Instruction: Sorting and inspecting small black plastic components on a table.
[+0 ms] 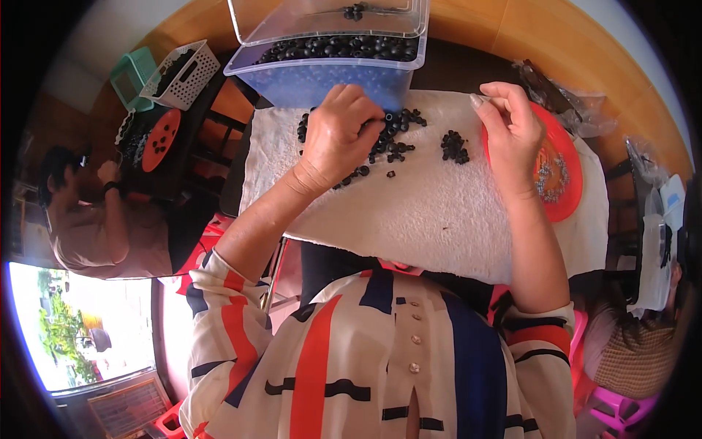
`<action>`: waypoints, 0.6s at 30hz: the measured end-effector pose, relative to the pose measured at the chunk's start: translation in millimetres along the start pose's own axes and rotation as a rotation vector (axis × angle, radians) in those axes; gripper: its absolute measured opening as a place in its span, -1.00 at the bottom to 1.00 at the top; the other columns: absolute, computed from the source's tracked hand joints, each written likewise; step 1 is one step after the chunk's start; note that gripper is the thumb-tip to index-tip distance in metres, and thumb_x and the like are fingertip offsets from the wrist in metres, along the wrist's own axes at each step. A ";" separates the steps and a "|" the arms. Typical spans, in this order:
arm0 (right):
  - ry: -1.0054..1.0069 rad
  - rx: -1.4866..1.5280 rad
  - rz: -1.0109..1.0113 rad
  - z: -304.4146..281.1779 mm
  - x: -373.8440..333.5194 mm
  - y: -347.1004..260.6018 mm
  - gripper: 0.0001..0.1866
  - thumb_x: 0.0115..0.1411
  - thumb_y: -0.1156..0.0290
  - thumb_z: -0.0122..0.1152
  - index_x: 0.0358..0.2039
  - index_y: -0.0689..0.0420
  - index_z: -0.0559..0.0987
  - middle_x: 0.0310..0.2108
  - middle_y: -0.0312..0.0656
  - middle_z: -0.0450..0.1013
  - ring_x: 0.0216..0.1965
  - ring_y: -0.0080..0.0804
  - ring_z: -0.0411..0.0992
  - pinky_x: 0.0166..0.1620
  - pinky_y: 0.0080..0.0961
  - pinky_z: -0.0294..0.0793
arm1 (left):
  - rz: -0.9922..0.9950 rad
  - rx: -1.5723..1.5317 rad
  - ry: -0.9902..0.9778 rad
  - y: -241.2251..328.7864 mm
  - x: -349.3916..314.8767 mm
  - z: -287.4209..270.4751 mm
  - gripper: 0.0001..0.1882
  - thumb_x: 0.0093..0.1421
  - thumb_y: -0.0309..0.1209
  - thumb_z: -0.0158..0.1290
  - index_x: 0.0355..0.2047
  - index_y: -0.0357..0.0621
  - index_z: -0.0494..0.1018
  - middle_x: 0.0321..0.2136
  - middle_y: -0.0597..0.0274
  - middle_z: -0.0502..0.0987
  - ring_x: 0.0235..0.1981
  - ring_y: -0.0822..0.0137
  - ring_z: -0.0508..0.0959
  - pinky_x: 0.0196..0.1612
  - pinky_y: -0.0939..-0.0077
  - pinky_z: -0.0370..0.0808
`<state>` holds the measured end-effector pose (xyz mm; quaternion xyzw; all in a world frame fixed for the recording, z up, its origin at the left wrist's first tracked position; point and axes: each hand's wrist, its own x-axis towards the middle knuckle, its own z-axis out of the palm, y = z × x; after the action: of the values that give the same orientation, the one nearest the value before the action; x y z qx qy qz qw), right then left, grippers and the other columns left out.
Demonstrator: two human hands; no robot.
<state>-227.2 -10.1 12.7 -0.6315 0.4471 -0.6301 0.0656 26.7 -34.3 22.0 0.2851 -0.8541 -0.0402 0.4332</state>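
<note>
Over a pile of small black ring-like parts (398,132) on the white towel, my left hand (340,132) is closed, its thumb and forefinger pressed together. Whatever lies between those fingertips is too small or hidden to make out. My right hand (514,124) is raised by the left rim of an orange-red plate (569,197). Its thumb and forefinger are bent together, and I cannot make out what they hold. Tiny silvery pieces (552,179) lie on that plate. Between my hands sits a smaller cluster of black parts (455,147), with one loose piece nearer me.
A blue-tinted clear bin (329,84) full of black parts stands behind the towel (431,219), its lid (256,22) tilted up. At left, a person (95,219) works by another red plate (161,140) and a white basket (183,77). Another person (636,344) sits at right.
</note>
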 end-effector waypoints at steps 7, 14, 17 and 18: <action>-0.382 -0.418 -0.077 -1.2 -1.9 5.7 -0.88 0.09 0.47 0.23 -0.31 0.12 0.55 -0.34 -0.22 0.52 -0.37 -0.18 0.53 -0.33 -0.31 0.50 | -0.198 0.236 -0.022 -6.6 -45.4 -23.5 -0.67 -0.08 -0.43 0.26 -0.26 -0.23 0.51 -0.27 0.06 0.46 -0.16 -0.02 0.38 -0.08 0.16 0.37; -0.617 -0.558 -0.283 38.7 -24.1 -8.1 -0.61 0.11 0.34 0.24 0.00 0.00 0.54 -0.02 -0.25 0.39 0.01 -0.24 0.36 0.03 -0.23 0.29 | -0.296 0.449 -0.290 -7.7 -83.5 -50.2 -0.03 -0.06 0.21 0.21 0.25 -0.08 0.20 0.18 -0.24 0.20 0.18 -0.21 0.21 0.18 -0.05 0.15; -0.662 -0.597 -0.298 47.1 -25.8 -2.8 -0.59 0.11 0.31 0.24 0.00 0.02 0.52 -0.02 -0.24 0.38 0.01 -0.21 0.36 0.03 -0.21 0.28 | -0.272 0.474 -0.309 -16.6 -86.0 -41.8 -0.04 0.00 0.21 0.15 0.29 -0.06 0.14 0.21 -0.28 0.17 0.21 -0.28 0.16 0.19 -0.10 0.13; -0.669 -0.597 -0.304 46.4 -25.7 -2.8 -0.59 0.11 0.31 0.24 0.00 0.02 0.52 -0.02 -0.24 0.38 0.01 -0.21 0.36 0.03 -0.21 0.28 | -0.276 0.477 -0.302 -22.0 -83.9 -40.2 -0.06 0.04 0.21 0.12 0.29 -0.07 0.14 0.20 -0.29 0.17 0.20 -0.28 0.17 0.19 -0.09 0.13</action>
<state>-181.2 -14.1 -13.6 -0.8493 0.4654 -0.2387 -0.0714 106.0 -1.7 -20.2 0.4826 -0.8473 0.0609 0.2130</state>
